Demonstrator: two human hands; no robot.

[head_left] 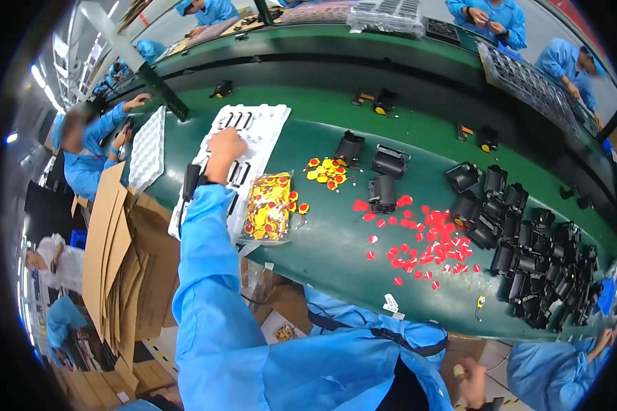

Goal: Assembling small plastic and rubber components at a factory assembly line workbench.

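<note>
My left hand (226, 148), a black band at its wrist, is over a white molded tray (262, 147) at the left of the green bench. Its fingers are curled down among slim black parts (238, 122) in the tray slots; whatever they grip is hidden. Beside the tray lies a clear bag (268, 209) of yellow and red round pieces, with a small loose pile (327, 172) of the same to its right. Low at the right, off the bench edge, my right hand (470, 383) is curled around something small that I cannot make out.
Red discs (428, 240) are scattered mid-bench. Black housings (528, 257) are heaped at the right, and a few stand near the middle (391, 161). Cardboard sheets (113, 267) lean at the left. Co-workers in blue sit left, right and across the bench.
</note>
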